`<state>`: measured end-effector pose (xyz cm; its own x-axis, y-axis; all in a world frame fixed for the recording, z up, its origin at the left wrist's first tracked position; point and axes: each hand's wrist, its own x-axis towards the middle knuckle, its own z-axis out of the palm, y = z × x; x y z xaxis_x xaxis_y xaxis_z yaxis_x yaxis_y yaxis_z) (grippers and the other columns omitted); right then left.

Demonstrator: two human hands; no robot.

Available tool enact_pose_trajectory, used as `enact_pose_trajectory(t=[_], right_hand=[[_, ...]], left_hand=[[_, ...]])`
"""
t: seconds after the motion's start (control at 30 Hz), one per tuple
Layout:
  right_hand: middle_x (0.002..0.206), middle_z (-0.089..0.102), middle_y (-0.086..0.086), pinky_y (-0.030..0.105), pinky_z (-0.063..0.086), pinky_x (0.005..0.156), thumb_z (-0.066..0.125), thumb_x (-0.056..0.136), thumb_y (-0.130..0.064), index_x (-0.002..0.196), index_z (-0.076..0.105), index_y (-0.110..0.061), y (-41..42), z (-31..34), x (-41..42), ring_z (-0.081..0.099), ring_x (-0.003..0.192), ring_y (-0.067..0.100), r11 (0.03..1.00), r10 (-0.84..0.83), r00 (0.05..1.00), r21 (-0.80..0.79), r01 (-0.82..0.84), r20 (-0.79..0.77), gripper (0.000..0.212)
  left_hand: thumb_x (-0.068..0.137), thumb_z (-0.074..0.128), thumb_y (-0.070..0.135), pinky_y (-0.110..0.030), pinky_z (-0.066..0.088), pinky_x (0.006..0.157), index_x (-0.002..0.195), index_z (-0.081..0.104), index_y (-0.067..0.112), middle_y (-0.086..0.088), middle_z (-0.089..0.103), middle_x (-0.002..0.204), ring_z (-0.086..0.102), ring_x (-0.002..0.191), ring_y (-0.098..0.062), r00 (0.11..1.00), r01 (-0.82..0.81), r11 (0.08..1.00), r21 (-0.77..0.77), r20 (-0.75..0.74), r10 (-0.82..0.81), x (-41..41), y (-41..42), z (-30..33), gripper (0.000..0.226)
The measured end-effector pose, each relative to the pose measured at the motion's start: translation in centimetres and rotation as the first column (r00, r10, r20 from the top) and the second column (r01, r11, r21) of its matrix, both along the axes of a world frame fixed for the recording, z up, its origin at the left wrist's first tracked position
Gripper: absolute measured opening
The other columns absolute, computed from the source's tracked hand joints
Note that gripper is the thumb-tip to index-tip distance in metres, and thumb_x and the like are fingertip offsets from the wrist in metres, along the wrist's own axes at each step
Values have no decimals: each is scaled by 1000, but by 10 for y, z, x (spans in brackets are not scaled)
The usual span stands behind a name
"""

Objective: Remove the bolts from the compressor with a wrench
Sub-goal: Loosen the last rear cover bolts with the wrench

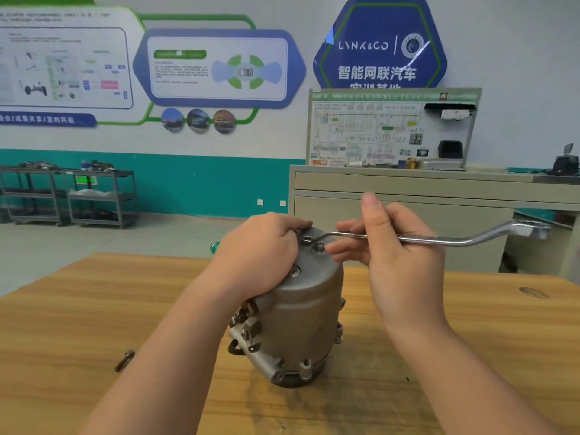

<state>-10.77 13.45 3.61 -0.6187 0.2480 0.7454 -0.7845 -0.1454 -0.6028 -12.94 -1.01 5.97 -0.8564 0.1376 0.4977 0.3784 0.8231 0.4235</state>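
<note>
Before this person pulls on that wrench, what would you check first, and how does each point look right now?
1. Ring end of the wrench seated on the top bolt: ok.
2. Left hand steadying the compressor: ok.
3. Right hand grip on the wrench shaft: ok, though close to the bolt.
4. Compressor standing upright on the wooden table: ok.
5. Bolt already loosened: cannot tell.

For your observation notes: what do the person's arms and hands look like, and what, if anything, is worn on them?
Both hands, left and right, are bare: no gloves, rings or watch visible. Both forearms are uncovered as far as the frame shows, with no sleeve in view. Fingernails are short and unpainted.
</note>
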Motion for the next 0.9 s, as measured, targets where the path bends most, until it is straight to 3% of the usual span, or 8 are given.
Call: enact_pose_trajectory(t=[0.17,0.37,0.5,0.7,0.8,0.9], right_hand=[[64,69,-2,27,53,50,51,97,-37,67,62,-20,-2,-8,0,66,49,10,946,-265,938,126,298,-223,37],[58,64,-8,32,52,52,47,101,-35,70,64,-14,2,-14,-2,65,55,5,893,-333,831,133,430,-446,41],[66,69,-2,28,53,52,50,99,-32,71,61,-26,3,-11,-4,67,52,9,942,-265,900,104,318,-347,30],[61,67,1,22,50,51,50,97,-33,67,62,-6,2,-11,-6,65,51,8,947,-259,926,116,299,-275,41],[53,56,12,36,44,48,47,100,-37,60,54,6,4,-10,-3,59,49,23,860,-388,835,172,480,-390,58],[50,42,5,36,36,41,45,102,-27,53,39,-5,2,-9,1,47,44,25,725,-495,670,161,669,-553,53]], left_hand=[[98,37,19,-40,45,102,137,55,35,4,58,140,51,127,-20,999,-41,997,-62,-16,40,0,5,-1,46],[100,36,19,-40,43,104,136,56,32,3,58,140,50,128,-21,999,-36,998,-51,-12,35,0,0,-2,44],[101,36,19,-34,42,104,135,57,31,5,58,139,50,127,-18,1000,-9,1000,-25,-18,9,-1,-2,-2,42],[98,39,18,-30,43,96,125,64,37,8,63,132,54,121,-16,997,22,1000,17,-68,-20,1,0,-3,42],[96,41,15,-25,44,89,117,69,41,12,66,127,57,115,-11,993,71,996,46,-93,-67,4,3,-3,43],[94,43,14,-25,47,84,110,71,44,15,67,123,59,107,-8,991,95,995,25,-92,-93,6,5,-2,44]])
